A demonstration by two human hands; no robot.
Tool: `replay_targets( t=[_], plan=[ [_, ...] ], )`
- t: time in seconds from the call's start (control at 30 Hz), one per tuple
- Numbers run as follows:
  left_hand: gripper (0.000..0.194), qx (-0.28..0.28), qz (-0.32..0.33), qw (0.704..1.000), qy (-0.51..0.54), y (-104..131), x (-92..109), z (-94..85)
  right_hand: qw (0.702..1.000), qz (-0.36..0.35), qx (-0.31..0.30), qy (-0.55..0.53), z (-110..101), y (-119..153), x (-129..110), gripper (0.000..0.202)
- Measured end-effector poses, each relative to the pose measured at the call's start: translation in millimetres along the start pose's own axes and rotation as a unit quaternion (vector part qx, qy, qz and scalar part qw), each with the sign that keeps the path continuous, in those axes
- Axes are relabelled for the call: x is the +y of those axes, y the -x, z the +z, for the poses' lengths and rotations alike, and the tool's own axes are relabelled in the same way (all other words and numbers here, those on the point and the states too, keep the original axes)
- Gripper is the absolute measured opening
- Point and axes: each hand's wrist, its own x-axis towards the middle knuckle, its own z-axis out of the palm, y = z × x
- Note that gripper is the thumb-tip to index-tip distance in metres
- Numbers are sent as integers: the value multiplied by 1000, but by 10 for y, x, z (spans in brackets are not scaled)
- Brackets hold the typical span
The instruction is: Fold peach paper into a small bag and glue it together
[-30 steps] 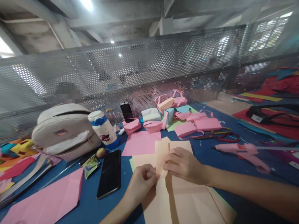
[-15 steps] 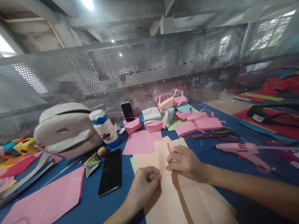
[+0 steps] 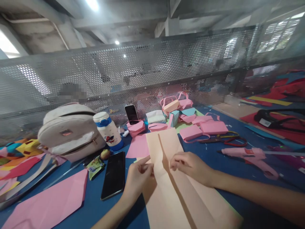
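Observation:
A long sheet of peach paper (image 3: 164, 190) lies before me, its two sides folded inward so that a dark gap runs lengthwise between them. My left hand (image 3: 140, 173) pinches the paper's left edge with thumb and fingers. On the opposite edge my right hand (image 3: 188, 167) has its fingers curled, thumb and fingertips closed on the paper. The far end of the folded sheet stands slightly raised over a flat pink sheet (image 3: 137, 147). More peach paper with a green edge shows underneath, at the lower right.
Left are a black phone (image 3: 113, 175), snack packet (image 3: 94, 167), spotted bottle (image 3: 108, 133), pale backpack (image 3: 69, 133) and pink paper (image 3: 52, 203). Small pink paper bags (image 3: 213, 127) stand at the back. On the right lie scissors (image 3: 224, 139) and a pink glue gun (image 3: 252, 156).
My hands have moved apart, and the peach paper's far end has shifted left and up, over the pink sheet. The long gap between its folded sides now shows more fully.

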Motion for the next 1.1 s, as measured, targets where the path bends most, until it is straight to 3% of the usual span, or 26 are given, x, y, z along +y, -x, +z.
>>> replay_targets(
  t=[0.17,0.4,0.57,0.8,1.1],
  plan=[
    [63,13,61,998,-31,21,133,-15,987,41,-44,-147,87,-40,-122,32],
    [47,-12,118,991,-64,107,215,-15,977,75,-31,-195,195,-167,-235,47],
    [37,-13,144,986,-82,130,234,-15,976,105,-7,-191,241,-231,-251,47],
    [32,5,166,980,-105,158,205,-21,978,94,-8,-186,264,-260,-271,47],
    [36,-27,171,977,-122,180,239,-10,985,56,-7,-163,251,-320,-219,43]
  ],
)
